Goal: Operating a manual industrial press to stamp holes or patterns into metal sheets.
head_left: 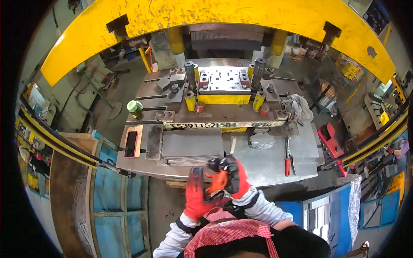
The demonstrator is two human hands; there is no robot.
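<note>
My left hand (pixel 197 195), in a red glove with black patches, is held up in front of the bench edge with its fingers stretched out. Close beside it, my right hand (pixel 235 177) wears a similar glove, its fingers curled in. An orange piece (pixel 218 182) shows between the two hands; whether it is part of a glove or a separate thing I cannot tell. Just beyond the hands lies a stack of flat grey metal sheets (pixel 191 144) on the metal bench (pixel 254 165). A short pale strip (pixel 233 145) rests right of the stack.
Behind the bench front stands a die set (pixel 223 81) with dark posts, under a yellow press beam (pixel 223 17). A red-handled tool (pixel 288 161), a grey rag (pixel 300 108), a phone (pixel 131 144) and a green-lidded jar (pixel 135 109) lie about. Yellow-black bars (pixel 56 139) flank both sides.
</note>
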